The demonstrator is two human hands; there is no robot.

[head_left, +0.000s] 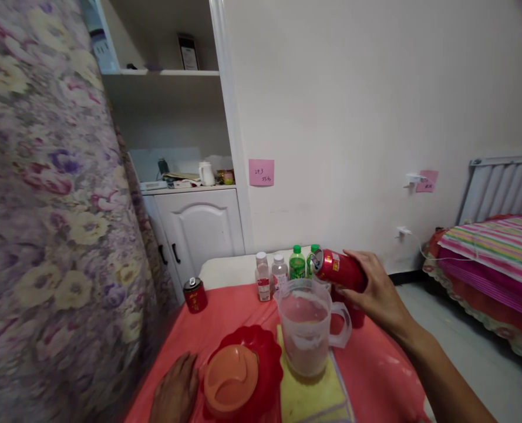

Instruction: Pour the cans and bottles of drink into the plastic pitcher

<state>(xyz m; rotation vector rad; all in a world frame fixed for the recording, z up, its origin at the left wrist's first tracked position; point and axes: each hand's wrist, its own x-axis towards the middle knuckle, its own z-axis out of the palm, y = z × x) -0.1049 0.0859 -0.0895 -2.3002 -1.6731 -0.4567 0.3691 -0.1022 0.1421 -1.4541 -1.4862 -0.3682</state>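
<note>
One red-clothed table (232, 306): scalloped red dish (269, 365), clear pitcher (307, 341) right of it. Left hand (176, 385) beside dish, flat, fingers loose. Right hand (379, 291), nearer pitcher, grips red can (342, 270); long axis near level, open end leftward above pitcher's rim.

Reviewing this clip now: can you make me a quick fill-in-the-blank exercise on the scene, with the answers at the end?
1. The tilted red can is held by the hand on the person's ____ side.
2. The clear pitcher stands on a cloth whose main colour is ____.
3. The left hand is beside a scalloped plate whose colour is ____.

Missing words: right; yellow; red.
</note>
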